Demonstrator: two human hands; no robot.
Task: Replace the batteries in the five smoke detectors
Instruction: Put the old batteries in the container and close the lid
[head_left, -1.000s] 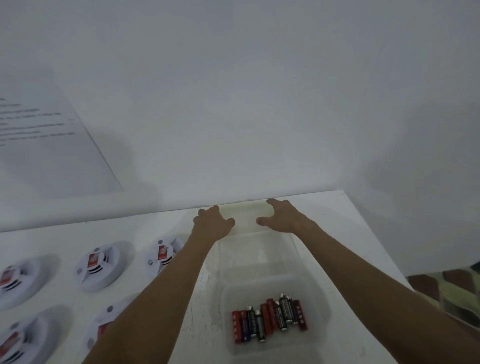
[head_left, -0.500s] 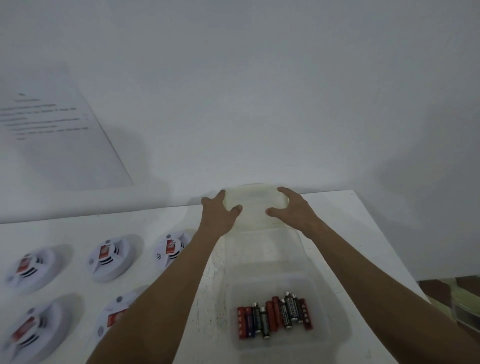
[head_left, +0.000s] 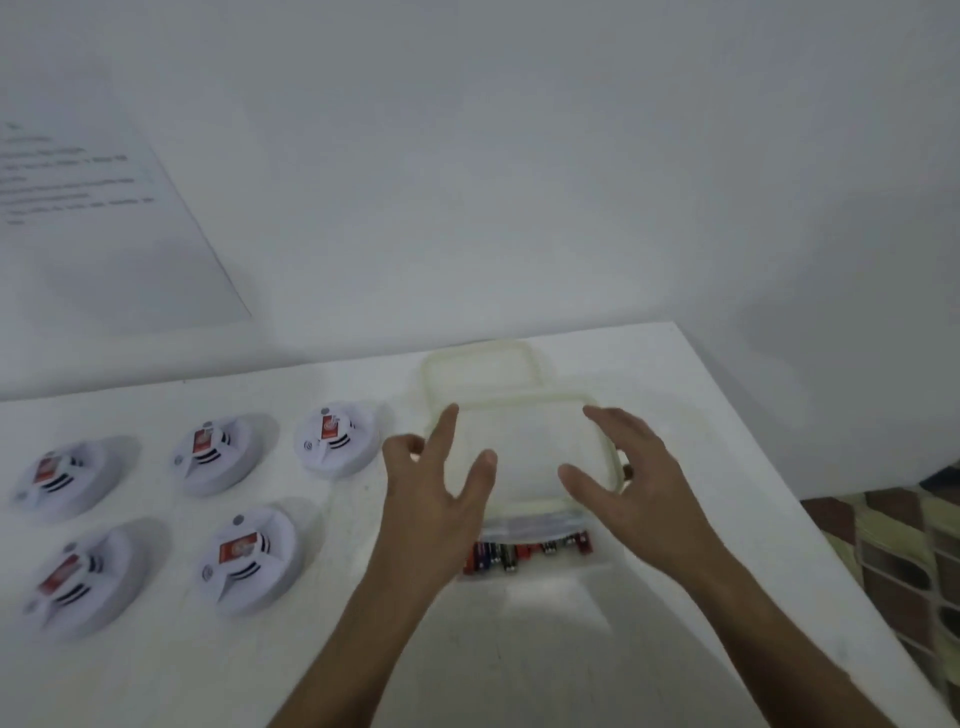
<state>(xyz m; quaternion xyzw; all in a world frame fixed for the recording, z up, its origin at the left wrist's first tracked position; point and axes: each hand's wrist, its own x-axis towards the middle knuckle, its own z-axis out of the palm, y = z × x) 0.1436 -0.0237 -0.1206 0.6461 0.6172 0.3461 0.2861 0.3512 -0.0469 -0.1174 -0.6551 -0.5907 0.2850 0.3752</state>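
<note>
Five white smoke detectors with red labels lie on the white table (head_left: 701, 467), among them one (head_left: 337, 436) nearest the boxes, one (head_left: 247, 556) in front of it and one (head_left: 215, 452) further left. A clear box holds several batteries (head_left: 524, 553). Behind it is a second translucent box (head_left: 610, 457), and its pale lid (head_left: 483, 371) lies at the back by the wall. My left hand (head_left: 441, 499) and my right hand (head_left: 628, 478) hover with spread fingers over that second box, one at each side, holding nothing.
A printed sheet (head_left: 104, 208) hangs on the wall at the left. The table's right edge runs diagonally, with a tiled floor (head_left: 909, 571) beyond it. The wall stands close behind the lid.
Both hands have let go of the lid at the back wall and drawn back toward me over the box. The view has tilted down and now shows all five detectors.
</note>
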